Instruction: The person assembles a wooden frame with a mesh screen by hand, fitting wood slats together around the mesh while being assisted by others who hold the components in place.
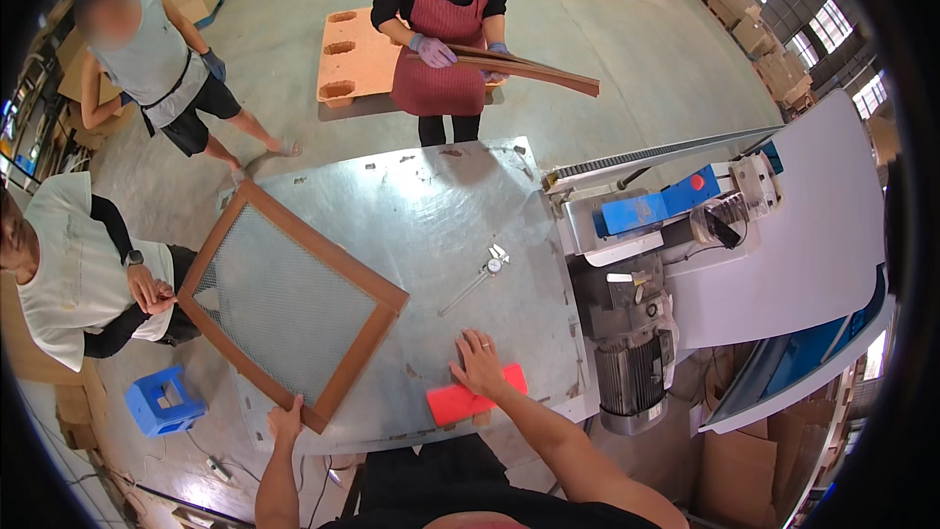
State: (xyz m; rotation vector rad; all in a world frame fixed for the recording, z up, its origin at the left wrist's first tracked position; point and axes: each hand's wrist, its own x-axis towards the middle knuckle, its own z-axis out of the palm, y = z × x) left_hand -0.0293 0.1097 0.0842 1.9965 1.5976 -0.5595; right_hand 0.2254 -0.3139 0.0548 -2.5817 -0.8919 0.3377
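Observation:
My left hand (286, 418) is closed on the near corner of a brown rectangular frame (367, 338) with a fine mesh panel (284, 284) inside it. The frame lies at a slant on the metal table (460, 186), its left side reaching past the table's edge. My right hand (477, 364) rests flat with fingers spread, partly over a flat red rectangular thing (450, 407) and the tabletop. Beyond that hand, a dial caliper (485, 274) lies on the table.
A machine with a motor (632, 382) and blue cover (646, 213) stands along the table's right side. Across the table, an aproned person (446, 34) holds long brown strips (529, 69). Two more people stand left, one beside the frame. A blue stool (164, 402) sits on the floor.

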